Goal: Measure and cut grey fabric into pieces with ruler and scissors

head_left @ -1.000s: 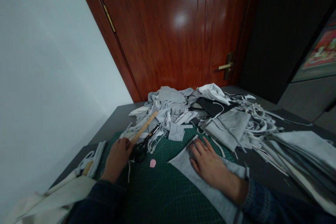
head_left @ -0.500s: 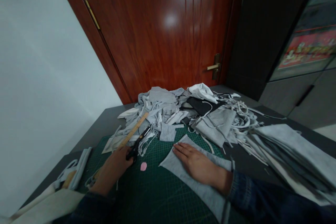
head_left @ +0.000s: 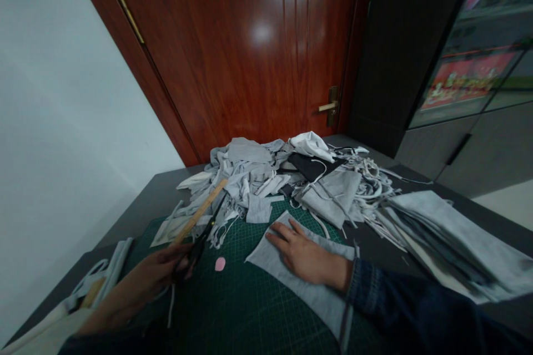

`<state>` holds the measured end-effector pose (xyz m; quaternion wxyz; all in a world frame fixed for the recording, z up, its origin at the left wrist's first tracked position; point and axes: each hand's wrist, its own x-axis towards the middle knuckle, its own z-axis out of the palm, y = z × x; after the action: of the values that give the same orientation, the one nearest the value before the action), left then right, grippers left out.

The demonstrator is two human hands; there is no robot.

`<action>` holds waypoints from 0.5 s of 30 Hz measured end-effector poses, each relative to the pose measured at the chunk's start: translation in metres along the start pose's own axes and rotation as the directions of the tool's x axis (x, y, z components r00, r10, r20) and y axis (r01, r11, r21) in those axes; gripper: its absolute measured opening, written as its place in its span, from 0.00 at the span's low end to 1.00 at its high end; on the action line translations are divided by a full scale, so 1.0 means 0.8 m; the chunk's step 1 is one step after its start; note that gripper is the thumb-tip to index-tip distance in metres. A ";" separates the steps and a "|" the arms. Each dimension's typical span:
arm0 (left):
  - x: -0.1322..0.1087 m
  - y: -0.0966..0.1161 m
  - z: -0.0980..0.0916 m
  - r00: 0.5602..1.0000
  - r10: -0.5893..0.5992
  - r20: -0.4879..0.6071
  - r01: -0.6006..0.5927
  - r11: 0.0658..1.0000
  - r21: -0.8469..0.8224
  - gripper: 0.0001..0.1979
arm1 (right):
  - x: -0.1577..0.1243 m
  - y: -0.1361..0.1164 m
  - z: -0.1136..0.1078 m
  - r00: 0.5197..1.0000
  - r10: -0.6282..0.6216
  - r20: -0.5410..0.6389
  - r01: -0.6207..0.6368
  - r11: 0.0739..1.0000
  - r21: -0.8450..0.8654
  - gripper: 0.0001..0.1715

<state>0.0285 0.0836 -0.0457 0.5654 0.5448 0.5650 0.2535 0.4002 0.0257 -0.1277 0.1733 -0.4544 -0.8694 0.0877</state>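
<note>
My left hand (head_left: 166, 272) is closed around the handles of black scissors (head_left: 204, 238), whose blades point away toward the fabric heap. Beside them runs a wooden ruler (head_left: 202, 212), its near end partly behind my left fingers. My right hand (head_left: 302, 252) lies flat with fingers spread on a piece of grey fabric (head_left: 266, 255). That fabric rests on the green cutting mat (head_left: 245, 305) and narrows to a pointed corner on its left. A small pink piece (head_left: 220, 264) sits on the mat between my hands.
A heap of grey fabric scraps (head_left: 250, 155) covers the table's back, with black cloth (head_left: 314, 165) and tangled strips (head_left: 370, 183) at its right. Folded fabric (head_left: 453, 233) is stacked at right. Rolled pale cloth (head_left: 116, 266) lies at left. A wooden door (head_left: 233, 66) stands behind.
My left hand has drawn back toward me and left, bringing the scissors with it. My right fingers have spread a little on the fabric. The view has shifted slightly right.
</note>
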 end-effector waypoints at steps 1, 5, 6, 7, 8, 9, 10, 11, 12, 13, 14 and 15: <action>-0.004 0.000 0.006 0.999 0.021 0.037 -0.018 0.997 -0.074 0.31 | 0.000 0.001 0.001 1.000 0.000 0.003 0.000 1.000 0.001 0.38; -0.013 0.006 0.044 0.977 0.170 0.126 -0.145 0.972 -0.187 0.37 | 0.003 0.008 0.006 1.000 0.005 0.023 -0.005 1.000 0.000 0.36; -0.014 0.007 0.054 0.968 0.210 0.139 -0.187 0.969 -0.163 0.36 | 0.005 0.010 0.005 1.000 0.011 0.027 -0.011 1.000 0.001 0.34; -0.015 0.008 0.063 0.961 0.237 0.146 -0.222 0.969 -0.109 0.34 | 0.007 0.012 0.004 0.999 0.017 0.032 -0.017 1.000 0.001 0.33; -0.016 0.007 0.071 0.955 0.248 0.164 -0.247 0.969 -0.028 0.30 | 0.008 0.014 0.003 0.999 0.023 0.035 -0.023 1.000 0.001 0.33; -0.018 0.007 0.077 0.950 0.240 0.199 -0.259 0.963 0.074 0.28 | 0.010 0.016 0.001 0.999 0.026 0.038 -0.026 1.000 -0.001 0.34; -0.021 0.006 0.080 0.944 0.217 0.249 -0.266 0.947 0.179 0.27 | 0.012 0.019 -0.001 0.999 0.027 0.041 -0.027 1.000 -0.005 0.35; -0.024 0.004 0.081 0.932 0.187 0.310 -0.275 0.922 0.271 0.26 | 0.013 0.022 -0.003 0.999 0.027 0.043 -0.027 1.000 -0.010 0.36; -0.028 0.002 0.080 0.916 0.145 0.375 -0.283 0.896 0.344 0.26 | 0.014 0.025 -0.005 0.999 0.028 0.043 -0.027 0.999 -0.018 0.36; -0.033 0.000 0.076 0.897 0.094 0.431 -0.284 0.870 0.402 0.26 | 0.014 0.029 -0.006 0.999 0.030 0.045 -0.029 0.999 -0.027 0.36; -0.039 -0.002 0.072 0.888 0.045 0.458 -0.277 0.847 0.453 0.25 | 0.015 0.032 -0.007 0.998 0.032 0.046 -0.030 0.999 -0.037 0.37; -0.044 -0.005 0.066 0.895 0.004 0.445 -0.255 0.824 0.506 0.24 | 0.016 0.035 -0.008 0.998 0.036 0.049 -0.033 0.998 -0.047 0.37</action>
<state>0.0675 0.0330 -0.0485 0.4741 0.7642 0.4372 -0.0065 0.4170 0.0517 -0.1276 0.1397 -0.4709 -0.8672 0.0820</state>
